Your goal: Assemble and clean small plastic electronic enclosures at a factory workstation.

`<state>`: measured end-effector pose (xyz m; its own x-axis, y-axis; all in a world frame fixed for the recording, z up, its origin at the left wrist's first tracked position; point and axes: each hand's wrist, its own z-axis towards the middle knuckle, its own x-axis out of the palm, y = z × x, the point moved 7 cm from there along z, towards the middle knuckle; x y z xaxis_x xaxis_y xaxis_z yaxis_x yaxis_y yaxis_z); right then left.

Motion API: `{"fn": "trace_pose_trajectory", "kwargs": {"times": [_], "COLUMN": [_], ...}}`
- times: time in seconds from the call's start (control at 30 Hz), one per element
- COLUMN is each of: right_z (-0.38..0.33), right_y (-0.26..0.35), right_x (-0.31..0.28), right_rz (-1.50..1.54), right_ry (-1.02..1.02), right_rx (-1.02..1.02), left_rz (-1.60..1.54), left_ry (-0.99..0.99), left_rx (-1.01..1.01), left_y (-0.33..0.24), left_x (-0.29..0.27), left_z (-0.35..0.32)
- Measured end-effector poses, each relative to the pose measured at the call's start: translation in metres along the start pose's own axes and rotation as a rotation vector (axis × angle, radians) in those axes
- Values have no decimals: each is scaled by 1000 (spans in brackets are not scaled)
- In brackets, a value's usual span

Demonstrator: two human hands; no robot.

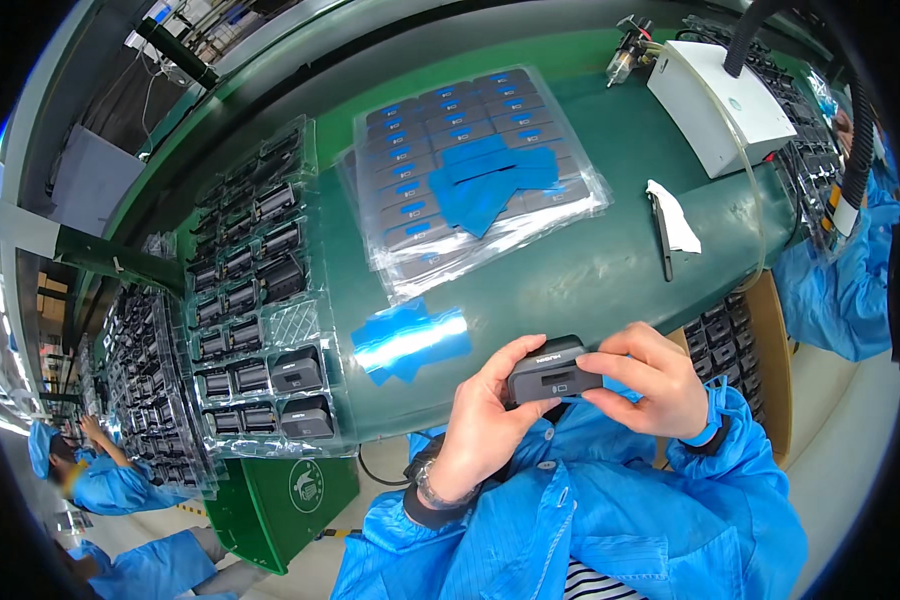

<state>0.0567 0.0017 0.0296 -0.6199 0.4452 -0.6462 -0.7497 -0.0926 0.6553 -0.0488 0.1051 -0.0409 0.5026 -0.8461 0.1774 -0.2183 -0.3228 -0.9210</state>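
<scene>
A small black plastic casing (555,384) with a rounded back and a slot in its front face is held in front of my chest, just off the bench's near edge. My left hand (492,415) is closed around its left end, thumb below and index finger along the top. At the right end, my right hand (655,385) pinches the casing between thumb and fingers. Something blue shows between those fingers; I cannot tell whether it is film or my sleeve behind. Left of my hands, a patch of shiny blue film pieces (410,342) lies on the green bench.
Clear trays (315,300) of black parts line the left side. Farther back, stacked trays (390,265) hold dark flat pieces with blue film strips (490,180) on top. Black tweezers (662,235) lie beside a white scrap (677,215). A white box machine (720,105) stands at back right; a carton (770,350) sits below.
</scene>
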Motion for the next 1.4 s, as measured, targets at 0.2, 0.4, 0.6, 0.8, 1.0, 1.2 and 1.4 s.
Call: {"fn": "trace_pose_trajectory", "kwargs": {"times": [0.2,0.4,0.6,0.8,1.0,1.2,1.4], "right_z": [5,8,8,7,5,4,-3], "right_y": [0,2,-1,-4,-6,-12,-32], "right_x": [5,6,1,1,0,-5,6], "right_rz": [-24,-68,-57,-38,31,101,482], "right_ry": [42,67,89,107,89,35,-9], "right_rx": [-7,-41,-52,-78,-52,1,231], "left_rz": [58,188,-132,-119,-160,-278,-277], "left_ry": [-21,4,308,303,294,276,224], "left_rx": [88,106,102,12,-16,-74,-29], "left_y": [1,-6,-15,-16,-14,-11,-11], "left_x": [-5,-4,6,7,8,9,6], "left_z": [0,-1,-10,-11,-11,-6,-7]}}
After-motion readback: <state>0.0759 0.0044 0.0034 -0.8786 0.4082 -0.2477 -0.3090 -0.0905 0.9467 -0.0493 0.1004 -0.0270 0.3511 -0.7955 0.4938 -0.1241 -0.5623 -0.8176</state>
